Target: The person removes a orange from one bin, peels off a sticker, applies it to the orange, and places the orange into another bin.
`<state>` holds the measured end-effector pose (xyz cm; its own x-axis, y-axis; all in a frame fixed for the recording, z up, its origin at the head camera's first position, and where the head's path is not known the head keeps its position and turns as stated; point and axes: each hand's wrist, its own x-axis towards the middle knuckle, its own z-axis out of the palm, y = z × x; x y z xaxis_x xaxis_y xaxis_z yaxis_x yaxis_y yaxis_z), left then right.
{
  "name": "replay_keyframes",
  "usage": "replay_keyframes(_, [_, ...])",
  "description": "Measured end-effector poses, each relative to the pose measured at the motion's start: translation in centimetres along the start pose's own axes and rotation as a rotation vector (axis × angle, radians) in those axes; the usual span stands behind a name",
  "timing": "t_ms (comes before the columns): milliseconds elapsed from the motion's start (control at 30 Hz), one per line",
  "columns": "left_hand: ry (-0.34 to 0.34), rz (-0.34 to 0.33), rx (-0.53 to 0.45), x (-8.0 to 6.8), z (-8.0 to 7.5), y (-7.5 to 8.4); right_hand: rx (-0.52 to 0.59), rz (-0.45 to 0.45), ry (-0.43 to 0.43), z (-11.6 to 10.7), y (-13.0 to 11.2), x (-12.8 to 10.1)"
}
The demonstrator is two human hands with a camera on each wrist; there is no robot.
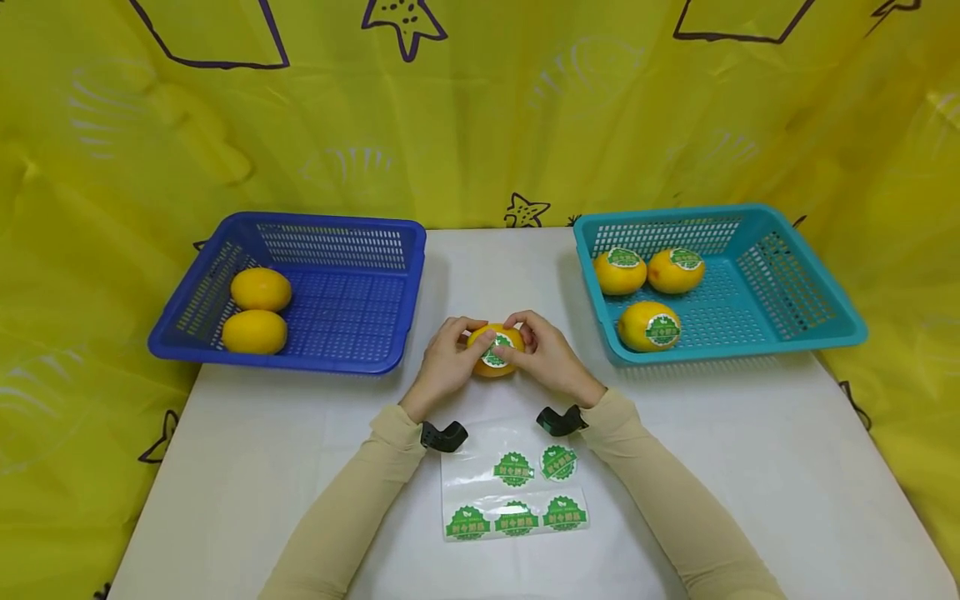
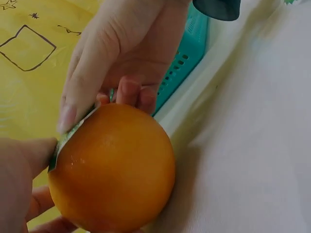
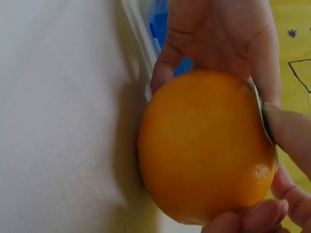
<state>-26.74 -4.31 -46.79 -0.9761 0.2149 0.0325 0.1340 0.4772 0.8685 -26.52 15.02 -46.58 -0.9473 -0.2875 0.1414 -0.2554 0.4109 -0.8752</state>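
Note:
Both hands hold one orange (image 1: pixel 491 370) between them at the middle of the table. A round green-and-white sticker (image 1: pixel 496 351) lies on its upper face. My left hand (image 1: pixel 447 360) grips the left side with its fingers curled round, its thumb on the sticker. From the other side my right hand (image 1: pixel 553 360) grips the fruit, its thumb also on the sticker. In the left wrist view the orange (image 2: pixel 119 170) shows the sticker's edge (image 2: pixel 73 133) under the thumbs. The right wrist view shows part of that edge (image 3: pixel 262 116) standing slightly off the peel.
A sheet of green stickers (image 1: pixel 468 483) lies in front of the hands. The blue basket (image 1: pixel 390 358) at left holds two plain oranges (image 1: pixel 255 332). At right, a teal basket (image 1: pixel 817 333) holds three stickered oranges (image 1: pixel 637 321). A yellow patterned curtain (image 1: pixel 480 108) hangs behind.

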Motion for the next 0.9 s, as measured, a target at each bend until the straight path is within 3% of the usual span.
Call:
replay_keyframes(200, [-0.026,0.039,-0.063,0.2,-0.2,-0.8,0.002,-0.010,-0.047,-0.5,-0.1,-0.1])
replay_keyframes(400, [-0.043,0.017,-0.126,0.1,-0.3,-1.5,0.011,-0.036,-0.131,-1.0,-0.3,-0.1])
replay_keyframes(600, [-0.049,-0.004,-0.163,-0.2,-0.4,-2.0,0.090,-0.033,-0.201,-1.3,-0.1,-0.3])
replay_keyframes(700, [-0.068,0.008,-0.158,-0.2,-0.5,-2.0,0.112,-0.019,-0.198,-1.4,0.1,-0.3])
replay_keyframes(900, [-0.150,-0.012,-0.143,-0.3,-0.7,-2.0,0.056,-0.016,-0.123,-1.2,-0.2,-0.5])
